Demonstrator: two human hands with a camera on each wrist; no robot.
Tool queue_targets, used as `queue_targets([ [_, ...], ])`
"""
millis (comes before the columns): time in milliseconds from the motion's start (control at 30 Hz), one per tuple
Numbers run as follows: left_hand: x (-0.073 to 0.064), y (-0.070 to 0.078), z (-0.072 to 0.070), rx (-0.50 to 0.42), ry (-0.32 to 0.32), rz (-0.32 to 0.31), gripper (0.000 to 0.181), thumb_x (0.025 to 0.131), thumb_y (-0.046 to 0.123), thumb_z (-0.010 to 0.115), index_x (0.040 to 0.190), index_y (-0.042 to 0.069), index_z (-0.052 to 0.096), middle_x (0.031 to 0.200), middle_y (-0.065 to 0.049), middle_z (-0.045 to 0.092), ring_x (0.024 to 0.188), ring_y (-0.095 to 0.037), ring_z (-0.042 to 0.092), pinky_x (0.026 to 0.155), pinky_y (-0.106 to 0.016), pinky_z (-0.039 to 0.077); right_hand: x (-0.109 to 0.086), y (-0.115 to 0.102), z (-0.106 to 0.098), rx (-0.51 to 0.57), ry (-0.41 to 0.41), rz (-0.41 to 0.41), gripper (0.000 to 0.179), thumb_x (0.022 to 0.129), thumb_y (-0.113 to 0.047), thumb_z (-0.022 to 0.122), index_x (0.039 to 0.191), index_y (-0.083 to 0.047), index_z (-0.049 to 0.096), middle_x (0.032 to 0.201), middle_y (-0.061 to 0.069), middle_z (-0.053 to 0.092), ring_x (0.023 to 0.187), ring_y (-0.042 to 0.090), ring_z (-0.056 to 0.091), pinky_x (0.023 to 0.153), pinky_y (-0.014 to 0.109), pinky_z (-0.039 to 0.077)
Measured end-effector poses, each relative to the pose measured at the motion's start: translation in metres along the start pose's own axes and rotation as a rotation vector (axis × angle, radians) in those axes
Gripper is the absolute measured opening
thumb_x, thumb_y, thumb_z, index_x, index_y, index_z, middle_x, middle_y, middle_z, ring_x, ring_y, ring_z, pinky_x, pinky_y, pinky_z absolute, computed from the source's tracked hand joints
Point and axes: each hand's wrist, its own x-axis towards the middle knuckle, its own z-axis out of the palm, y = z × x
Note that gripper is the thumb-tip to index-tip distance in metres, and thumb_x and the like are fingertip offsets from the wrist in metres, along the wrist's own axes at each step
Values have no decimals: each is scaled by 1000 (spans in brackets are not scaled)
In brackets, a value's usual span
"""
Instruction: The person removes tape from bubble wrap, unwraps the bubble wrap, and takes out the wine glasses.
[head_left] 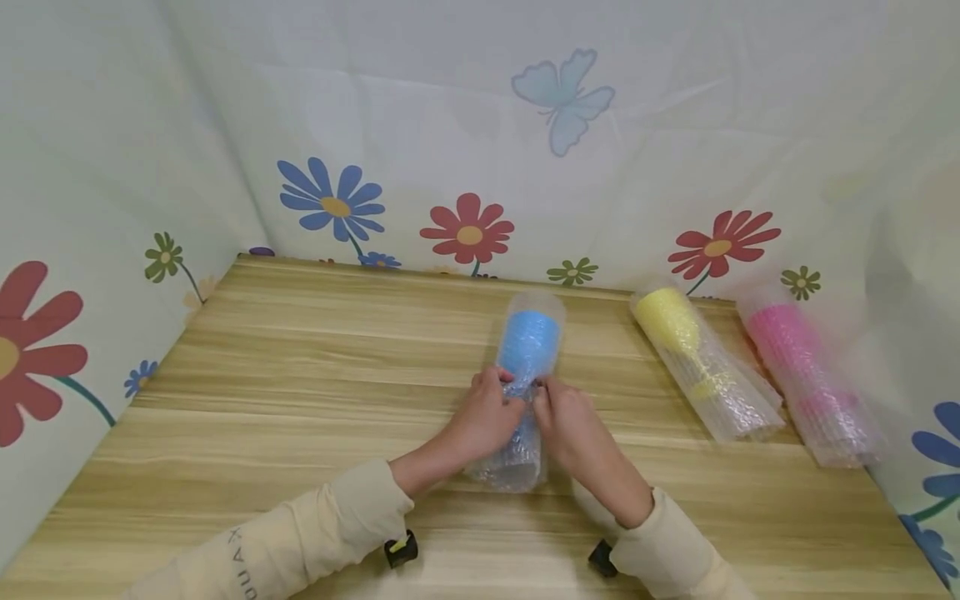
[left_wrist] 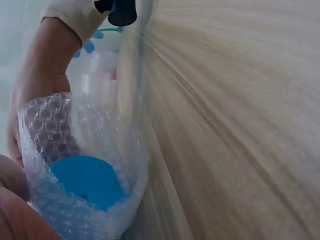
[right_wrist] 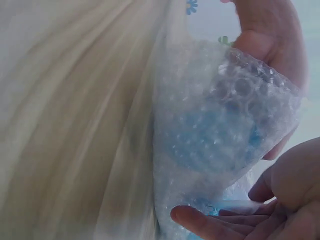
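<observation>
A blue goblet-shaped object (head_left: 531,337) lies rolled in clear bubble wrap (head_left: 517,471) on the table, in front of the person. Midway along the roll, my left hand (head_left: 487,417) grips the wrap from the left side. From the right, my right hand (head_left: 573,421) pinches the wrap near the same spot, its fingertips close to the left hand's. The left wrist view looks into the near end of the bubble wrap (left_wrist: 135,170), where a round blue base (left_wrist: 90,180) shows. In the right wrist view, right-hand fingers (right_wrist: 200,222) lie along the wrap's side.
At the right lie two more bubble-wrapped objects of like shape, one yellow (head_left: 671,321) and one pink (head_left: 787,337). The wood-grain table (head_left: 300,358) meets flower-printed cloth (head_left: 420,125) at the back and sides. Black wrist devices (head_left: 401,550) hang under both sleeves.
</observation>
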Motion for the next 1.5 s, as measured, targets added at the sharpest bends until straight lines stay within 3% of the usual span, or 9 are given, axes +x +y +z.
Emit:
queue_targets([
  [133, 1, 1, -1, 26, -26, -44, 48, 97, 31, 66, 130, 1, 49, 124, -21, 52, 101, -32, 58, 86, -48, 53, 1, 1, -5, 96, -22, 66, 36, 104, -6, 42, 128, 12, 62, 80, 12, 63, 59, 15, 49, 57, 31, 48],
  [233, 2, 2, -1, 51, -47, -63, 57, 96, 40, 70, 131, 1, 48, 124, -21, 52, 100, -30, 59, 84, -47, 54, 0, 4, -7, 161, -17, 95, 36, 106, -5, 41, 129, 11, 63, 99, 21, 71, 64, 16, 59, 60, 31, 52],
  [300, 3, 4, -3, 56, -65, -66, 59, 96, 39, 71, 132, -2, 47, 125, -22, 51, 100, -31, 60, 85, -48, 54, -2, 5, -8, 231, -13, 111, 36, 106, -5, 40, 129, 11, 64, 115, 25, 71, 76, 21, 69, 66, 32, 58],
  [433, 7, 8, -6, 50, -86, -82, 54, 97, 24, 67, 134, -9, 45, 126, -27, 50, 106, -37, 60, 92, -52, 53, -4, 6, -10, 412, -21, 154, 38, 108, -5, 36, 131, 12, 62, 127, 30, 65, 93, 32, 74, 76, 34, 62],
  [600, 11, 8, -7, 74, -64, -107, 50, 97, 19, 63, 132, -14, 47, 126, -30, 48, 113, -42, 56, 98, -54, 50, -4, 6, -8, 535, -25, 184, 37, 109, -4, 37, 132, 13, 60, 129, 31, 64, 98, 36, 72, 80, 34, 61],
  [833, 19, -1, -10, 199, -60, -107, 55, 102, 38, 65, 125, -10, 51, 121, -26, 47, 100, -35, 56, 87, -50, 52, -5, 5, -7, 570, -40, 179, 39, 111, -8, 35, 136, 11, 58, 135, 29, 62, 105, 37, 71, 82, 36, 61],
  [1000, 22, -3, -12, 220, -60, -101, 46, 102, 27, 64, 124, -12, 52, 121, -28, 48, 106, -40, 57, 93, -53, 50, -13, 9, -10, 629, -32, 200, 42, 113, -12, 32, 141, 11, 53, 141, 29, 56, 110, 40, 69, 87, 39, 60],
  [1233, 20, -2, -11, 188, -58, -117, 39, 101, 17, 62, 122, -13, 49, 120, -28, 46, 109, -42, 55, 98, -55, 48, -21, 18, -18, 795, -25, 332, 43, 111, -11, 33, 143, 13, 49, 141, 31, 55, 114, 40, 67, 88, 35, 59],
  [1500, 20, -4, -12, 198, -79, -115, 37, 101, 15, 58, 123, -13, 48, 120, -28, 45, 104, -38, 54, 96, -54, 48, -27, 40, -29, 1023, -85, 505, 42, 110, -6, 33, 142, 19, 42, 129, 31, 63, 98, 24, 74, 87, 37, 59],
])
